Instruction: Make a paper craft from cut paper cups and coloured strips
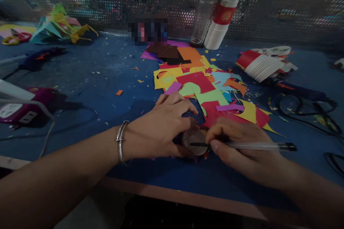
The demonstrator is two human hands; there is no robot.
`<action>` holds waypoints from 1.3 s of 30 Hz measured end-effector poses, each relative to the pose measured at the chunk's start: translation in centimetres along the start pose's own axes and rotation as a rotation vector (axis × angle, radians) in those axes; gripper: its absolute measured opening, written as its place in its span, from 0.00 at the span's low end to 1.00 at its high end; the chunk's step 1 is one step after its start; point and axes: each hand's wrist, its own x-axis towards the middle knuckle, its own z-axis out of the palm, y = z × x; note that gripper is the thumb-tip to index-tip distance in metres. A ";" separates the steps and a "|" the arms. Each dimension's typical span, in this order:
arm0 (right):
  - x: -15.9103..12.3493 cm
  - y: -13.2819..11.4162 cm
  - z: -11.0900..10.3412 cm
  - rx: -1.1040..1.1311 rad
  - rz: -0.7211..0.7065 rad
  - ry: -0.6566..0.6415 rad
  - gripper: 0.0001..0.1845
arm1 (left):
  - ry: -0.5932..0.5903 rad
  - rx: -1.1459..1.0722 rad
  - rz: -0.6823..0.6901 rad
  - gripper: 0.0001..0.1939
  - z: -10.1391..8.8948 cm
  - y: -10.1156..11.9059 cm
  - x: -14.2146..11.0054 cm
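Note:
My right hand (239,146) pinches a pen (258,146) with a clear barrel and black ends. Its dark tip rests on, or just over, a pale round disc-like face (197,148), which looks like the base of an upturned paper cup. Around the far and left sides of that round thing curl the fingers of my left hand (172,125), holding it near the table's front edge. Its lower part is hidden. Beyond both hands spreads a pile of coloured paper scraps (212,94), red, green, yellow and blue. A dark flat object (198,112) lies partly beneath my left fingers.
A glass bottle (205,14) and stacked paper cups (221,23) stand at the back; another cup stack (259,65) lies right. Glue guns rest left (40,57) and right (303,89), with cables. A purple power socket (29,109), scissors (16,37) and folded paper (60,27) are left.

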 end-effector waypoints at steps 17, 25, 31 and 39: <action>0.0 0.2 0.0 0.025 -0.017 0.003 0.07 | -0.003 0.053 0.031 0.21 -0.1 0.1 0.1; 0.0 -0.2 0.0 0.091 0.014 -0.050 0.09 | -0.010 0.030 0.031 0.19 -0.4 0.3 0.2; 0.0 -0.2 0.0 0.151 0.018 -0.049 0.08 | -0.023 0.023 0.020 0.18 -0.4 0.3 0.4; 0.1 0.0 -0.6 0.087 0.050 0.008 0.09 | -0.023 0.041 0.015 0.22 -0.3 0.3 0.3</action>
